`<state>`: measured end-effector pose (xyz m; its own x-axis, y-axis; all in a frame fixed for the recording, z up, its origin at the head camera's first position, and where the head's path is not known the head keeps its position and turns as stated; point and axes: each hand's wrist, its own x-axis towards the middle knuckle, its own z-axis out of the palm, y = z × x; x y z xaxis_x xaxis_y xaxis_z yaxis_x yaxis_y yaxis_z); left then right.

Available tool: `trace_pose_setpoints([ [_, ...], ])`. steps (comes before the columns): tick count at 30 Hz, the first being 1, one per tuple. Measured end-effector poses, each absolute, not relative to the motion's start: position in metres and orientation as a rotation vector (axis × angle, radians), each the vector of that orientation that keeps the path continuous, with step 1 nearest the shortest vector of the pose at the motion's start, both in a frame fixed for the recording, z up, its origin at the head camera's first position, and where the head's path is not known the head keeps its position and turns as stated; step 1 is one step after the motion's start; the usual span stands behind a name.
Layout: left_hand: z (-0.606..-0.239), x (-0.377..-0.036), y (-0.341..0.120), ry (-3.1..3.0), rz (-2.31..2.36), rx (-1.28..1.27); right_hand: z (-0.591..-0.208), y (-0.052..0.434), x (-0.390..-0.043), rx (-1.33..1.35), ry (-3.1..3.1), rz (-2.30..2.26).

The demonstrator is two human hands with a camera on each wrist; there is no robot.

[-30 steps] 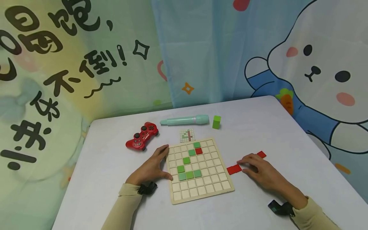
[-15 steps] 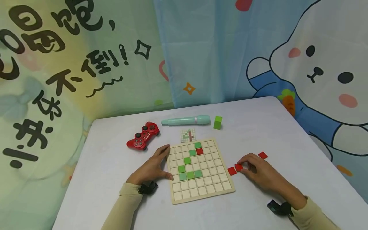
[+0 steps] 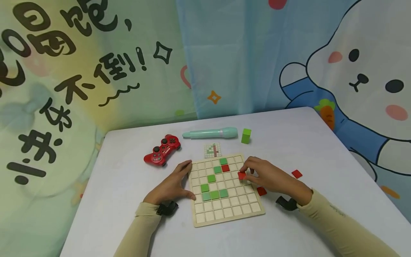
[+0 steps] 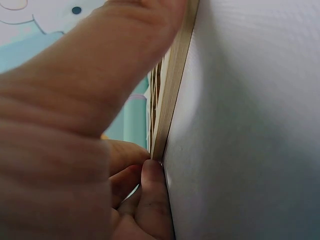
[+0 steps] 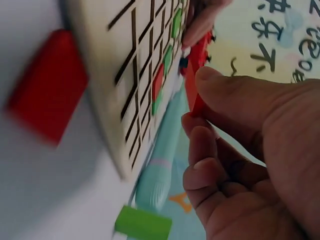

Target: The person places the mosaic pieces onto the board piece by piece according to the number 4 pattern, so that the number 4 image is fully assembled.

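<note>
the red tile [image 3: 242, 175] was pinched between the thumb and fingertips of the right hand [image 3: 269, 175], at the tips on the hand's left side, over the right part of the wooden board [image 3: 219, 215]. whether it touched the squares below could not fairly be judged from these views. the left hand [image 3: 171, 184] rested against the board's left edge, thumb and fingers spread apart along it, well apart from that tile. between the hands, seven green tiles [image 3: 211, 178] lay in the grid, a seated red tile [image 3: 225, 167] beside the far two. a second loose tile [image 3: 261, 191], also red, lay just off the board's right edge; a third loose tile [image 3: 297, 174] lay farther right. past the far edge were a pattern card [image 3: 212, 150], a pale green marker [image 3: 210, 133], an upright green block [image 3: 246, 136] and, leftward, a red game controller [image 3: 162, 150].
</note>
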<state>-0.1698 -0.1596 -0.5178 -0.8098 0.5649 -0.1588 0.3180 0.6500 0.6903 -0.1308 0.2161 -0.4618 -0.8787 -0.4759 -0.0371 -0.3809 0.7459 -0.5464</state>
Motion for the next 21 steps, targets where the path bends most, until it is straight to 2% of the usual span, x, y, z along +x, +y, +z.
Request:
trace_pose_setpoints([
  [8,-0.52,-0.17,-0.159,2.518,0.951,0.701,-0.475,0.185,-0.151,-0.799,2.729,-0.759],
  [21,-0.521,-0.173,-0.16,2.526,0.947,0.732,-0.483,0.168,-0.16,-0.878,2.732,-0.745],
])
